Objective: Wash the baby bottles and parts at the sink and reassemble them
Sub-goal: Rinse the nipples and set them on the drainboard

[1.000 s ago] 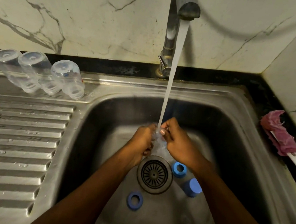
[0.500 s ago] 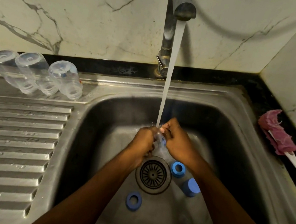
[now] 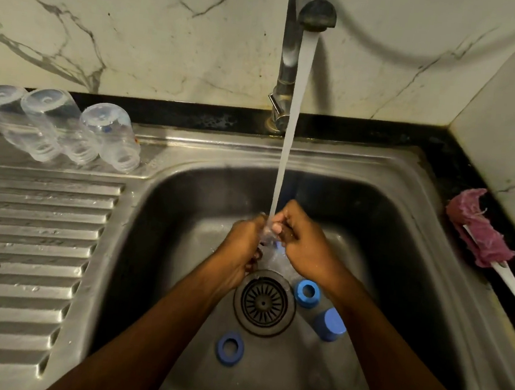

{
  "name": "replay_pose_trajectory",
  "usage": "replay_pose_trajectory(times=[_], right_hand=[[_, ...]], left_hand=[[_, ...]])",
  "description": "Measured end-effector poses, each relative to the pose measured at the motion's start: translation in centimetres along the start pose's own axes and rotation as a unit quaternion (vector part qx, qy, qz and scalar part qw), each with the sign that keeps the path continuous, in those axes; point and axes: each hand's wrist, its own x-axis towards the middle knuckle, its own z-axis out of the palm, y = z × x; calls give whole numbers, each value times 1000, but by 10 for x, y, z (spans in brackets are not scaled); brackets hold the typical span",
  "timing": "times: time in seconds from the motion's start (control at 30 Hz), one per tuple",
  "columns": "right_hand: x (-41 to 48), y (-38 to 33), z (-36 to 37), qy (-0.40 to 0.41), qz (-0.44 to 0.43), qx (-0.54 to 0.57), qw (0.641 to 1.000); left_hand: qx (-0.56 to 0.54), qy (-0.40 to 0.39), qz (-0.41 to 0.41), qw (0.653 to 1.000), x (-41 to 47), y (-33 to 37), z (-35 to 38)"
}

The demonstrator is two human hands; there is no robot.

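A flat blue plastic ring (image 3: pixel 229 347) lies on the sink floor, just near-left of the round metal drain strainer (image 3: pixel 264 303). A second blue plastic ring (image 3: pixel 307 293) and a blue plastic cap (image 3: pixel 330 324) lie just right of the strainer. Directly beyond the strainer the left hand (image 3: pixel 239 250) and right hand (image 3: pixel 304 247) meet, their fingers curled and pinching a small clear part (image 3: pixel 267 234), probably a teat, under the white stream of tap water (image 3: pixel 291 135); its exact shape is blurred. To rinse it well, the person should turn it so that water runs through the inside, rub it with the thumbs, and grip it firmly, since it looks slippery. Far left beyond the strainer, three clear plastic bottles (image 3: pixel 63 130) sit bases uppermost. Far right lies a pink-headed bottle brush (image 3: pixel 481 231).
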Motion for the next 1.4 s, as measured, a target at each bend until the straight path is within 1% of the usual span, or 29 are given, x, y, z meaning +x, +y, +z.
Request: replay_pose_trajectory(times=[0.1,0.17,0.27,0.4,0.5,0.57,0.63,0.7,0.73,0.8,0.87,0.93,1.07,1.13,1.17,1.27,1.3,1.4], right_hand=[[0,0,5,9,-5,17,1000],[0,0,6,30,30,-1,999],[0,0,5,42,76,-18,996],[-1,-4,6,32,88,27,995],[-1,-2,3,43,92,23,995],[-1,-3,3,37,76,26,996],[-1,-4,5,24,42,33,998],[-1,-5,7,17,21,33,999],[-2,-5,7,22,16,28,999],[-3,-2,4,34,8,9,999],[-4,-1,-1,25,-3,-12,1000],[-4,-2,-1,9,-25,-24,999],[-1,-7,4,-9,-59,-4,998],[-2,-6,3,-5,-54,-4,999],[-2,-4,2,4,-52,-9,999],[-3,2,-2,21,-44,-24,999],[-3,3,-3,17,-46,-27,998],[-1,1,-1,2,-75,-13,997]], left_hand=[[-1,25,33,999,5,-2,-5],[15,24,46,999,7,-3,-8],[51,10,37,998,12,-4,-8],[71,-5,32,997,12,-2,-5],[72,3,23,997,8,2,-1],[75,6,46,996,6,3,0],[66,25,81,994,9,0,-3],[38,33,85,995,10,0,-9],[28,22,74,997,10,0,-12],[27,-24,26,999,7,3,-14],[38,-67,-17,997,3,4,-13],[28,-52,-24,998,3,4,-9],[-8,17,11,1000,2,3,-7],[3,16,17,1000,4,4,-12],[12,1,11,1000,4,5,-14],[41,-58,-39,997,9,5,-19],[40,-65,-45,996,10,3,-18],[59,0,-7,998,10,1,-11]])
